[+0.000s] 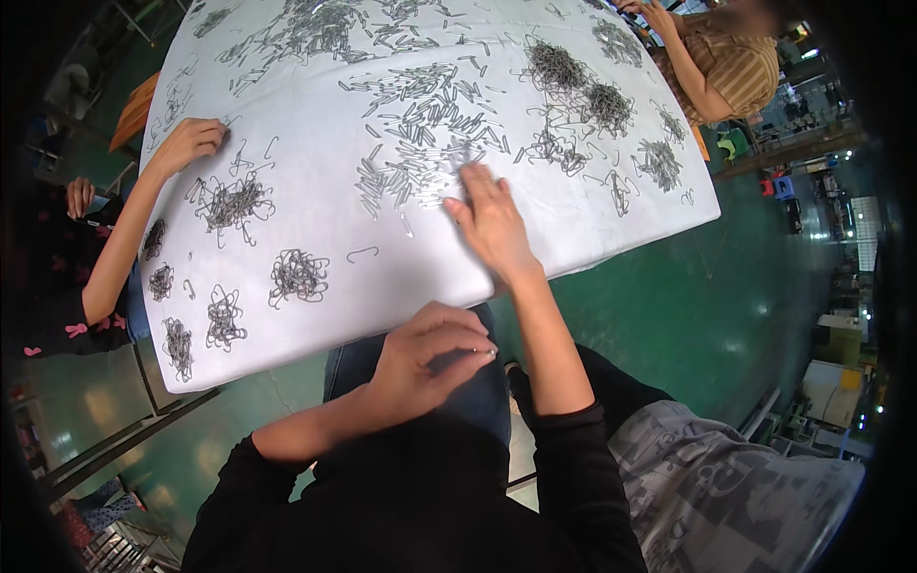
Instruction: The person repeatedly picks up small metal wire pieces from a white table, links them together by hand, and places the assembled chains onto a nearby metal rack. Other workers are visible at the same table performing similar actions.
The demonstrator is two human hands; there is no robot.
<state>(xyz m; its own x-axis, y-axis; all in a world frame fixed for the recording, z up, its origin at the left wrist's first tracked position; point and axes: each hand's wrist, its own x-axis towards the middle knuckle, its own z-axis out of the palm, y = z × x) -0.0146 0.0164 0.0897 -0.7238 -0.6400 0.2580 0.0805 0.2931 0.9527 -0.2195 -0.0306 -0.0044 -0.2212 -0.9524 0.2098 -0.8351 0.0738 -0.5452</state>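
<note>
Silvery metal strips (425, 177) lie loose, likely for easy picking, beside the spread right hand (494, 224); the left hand (427, 355) pinches a glinting sliver (492, 353).

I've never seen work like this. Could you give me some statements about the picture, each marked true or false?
1. The table covering is white. True.
2. The person's left hand lies among the straight metal pieces. False: it is held back near the front edge, well short of them.
3. The person's right hand is beside the straight metal pieces. True.
4. All the curved wires lie in one heap. False: they form several clumps, such as this dark clump.
5. A single hook lies apart, right of that clump. True.
6. This person is alone here. False: another person's hand is over the covering at the left.
</note>
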